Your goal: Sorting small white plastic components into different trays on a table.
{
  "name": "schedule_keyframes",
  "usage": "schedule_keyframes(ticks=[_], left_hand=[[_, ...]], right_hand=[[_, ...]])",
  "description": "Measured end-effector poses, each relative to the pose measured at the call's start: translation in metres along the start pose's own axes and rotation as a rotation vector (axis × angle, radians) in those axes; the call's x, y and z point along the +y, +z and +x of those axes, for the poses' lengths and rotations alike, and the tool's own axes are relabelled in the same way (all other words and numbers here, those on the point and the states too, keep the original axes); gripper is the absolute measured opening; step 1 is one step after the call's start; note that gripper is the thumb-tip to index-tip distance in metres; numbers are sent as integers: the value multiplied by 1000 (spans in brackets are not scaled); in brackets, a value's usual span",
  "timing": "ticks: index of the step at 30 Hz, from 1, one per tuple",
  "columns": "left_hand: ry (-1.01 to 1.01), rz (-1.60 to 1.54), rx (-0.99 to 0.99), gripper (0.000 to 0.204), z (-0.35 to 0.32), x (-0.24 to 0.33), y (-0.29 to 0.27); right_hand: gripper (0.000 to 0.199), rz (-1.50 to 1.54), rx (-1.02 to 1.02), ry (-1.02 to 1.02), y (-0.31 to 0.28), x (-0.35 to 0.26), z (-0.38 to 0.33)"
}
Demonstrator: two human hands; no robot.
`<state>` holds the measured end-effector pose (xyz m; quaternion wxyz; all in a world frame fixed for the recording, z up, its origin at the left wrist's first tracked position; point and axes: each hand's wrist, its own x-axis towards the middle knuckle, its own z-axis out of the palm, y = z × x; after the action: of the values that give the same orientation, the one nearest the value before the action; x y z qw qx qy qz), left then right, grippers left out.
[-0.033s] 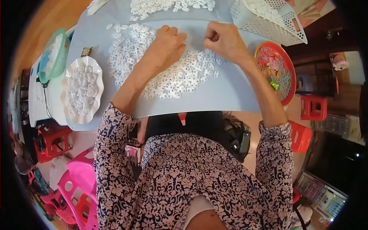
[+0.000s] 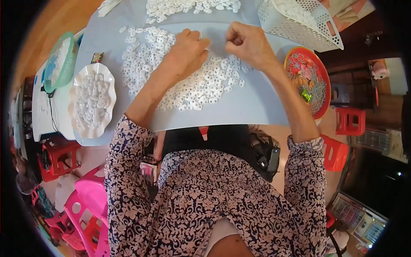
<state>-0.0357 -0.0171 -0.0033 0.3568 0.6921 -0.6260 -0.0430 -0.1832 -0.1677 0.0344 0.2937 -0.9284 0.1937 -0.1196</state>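
Observation:
Small white plastic pieces with holes (image 2: 205,85) lie spread in a loose layer on the pale blue-grey table (image 2: 257,103). Over the far part of this layer is my left hand (image 2: 187,51), its fingers curled and closed; what they hold is hidden. My right hand (image 2: 249,45) is just to its right, above bare tabletop, with thumb and fingers pinched together. Anything in that pinch is too small to make out. A narrow gap separates the two hands.
At left, a white wavy-rimmed dish (image 2: 110,103) holds more white pieces, near a green basket (image 2: 70,64). On the right are a red bowl (image 2: 324,77) of small metal parts and a white perforated basket (image 2: 299,32). Another pile of white pieces (image 2: 188,6) lies at the far side.
My right hand has shifted slightly left, closer to my left hand. My left hand has barely moved.

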Motion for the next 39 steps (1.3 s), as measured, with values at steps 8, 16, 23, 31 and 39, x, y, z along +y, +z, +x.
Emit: schedule_keyframes(ticks=[8, 16, 23, 31, 39], left_hand=[[23, 141, -101, 12, 4, -1, 12], [-34, 180, -188, 8, 6, -6, 7], [-44, -21, -82, 9, 5, -6, 5], [7, 85, -88, 10, 7, -1, 16], [-13, 93, -214, 10, 3, 7, 6]], right_hand=[[19, 511, 148, 62, 33, -5, 11], [10, 753, 185, 42, 46, 0, 0], [10, 799, 217, 19, 44, 4, -2], [10, 755, 214, 28, 44, 1, -4], [8, 728, 225, 23, 42, -1, -4]])
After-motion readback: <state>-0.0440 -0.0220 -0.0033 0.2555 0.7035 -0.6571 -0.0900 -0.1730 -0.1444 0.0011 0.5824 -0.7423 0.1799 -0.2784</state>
